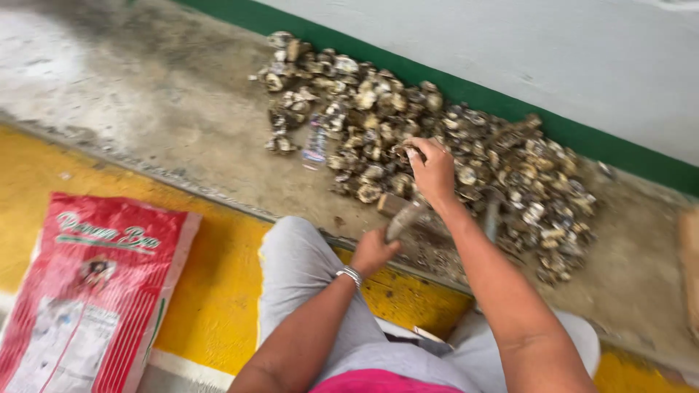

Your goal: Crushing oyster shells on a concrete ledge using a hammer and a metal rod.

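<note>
A long pile of rough grey-brown oyster shells (378, 124) lies on the concrete floor along a green-edged wall. My right hand (435, 169) reaches into the pile and is closed on a shell (405, 151) at its near edge. My left hand (373, 249), with a metal bracelet on the wrist, grips a dull grey tool (405, 218) with its tip pointing up toward the right hand. A small block (391, 204) sits on the floor just under the tool.
A red and white printed sack (87, 291) lies flat on the yellow floor strip at lower left. My grey-trousered knees (298, 269) fill the bottom centre. A clear plastic bottle (316, 145) lies among the shells. The green band (466, 91) and pale wall run behind the pile.
</note>
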